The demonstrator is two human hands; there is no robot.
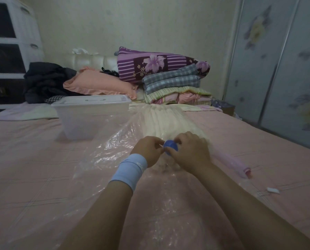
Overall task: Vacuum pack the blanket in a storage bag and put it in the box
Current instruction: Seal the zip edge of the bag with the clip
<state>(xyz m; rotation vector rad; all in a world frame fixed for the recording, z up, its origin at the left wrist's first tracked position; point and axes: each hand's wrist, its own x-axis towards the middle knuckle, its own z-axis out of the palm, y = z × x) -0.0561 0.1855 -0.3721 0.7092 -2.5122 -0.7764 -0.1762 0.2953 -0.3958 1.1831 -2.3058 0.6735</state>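
Two hands: we see both meet at one spot on the bag, near the middle of the bed.
Left hand: fingers curled, pinching the left edge of the blue valve cap; a light blue wristband sits on that wrist.
Right hand: thumb and fingers wrapped round the right side of the same cap, grasping it.
Storage bag: clear, crinkled plastic lying flat on the pink bedsheet, running from under our forearms away to the far end.
Blanket: cream, folded, inside the bag's far part, just beyond the hands.
Box: translucent plastic with its lid on, standing on the bed to the left of the blanket, its near corner behind the bag's edge.
Pink cylinder: lies on the sheet just right of the right hand; we cannot tell what it is.
White piece: small, on the sheet further to the right.
Far end: a stack of folded bedding, a peach pillow and dark clothes.
Sides: a white drawer unit on the left, wardrobe doors with flower prints on the right.
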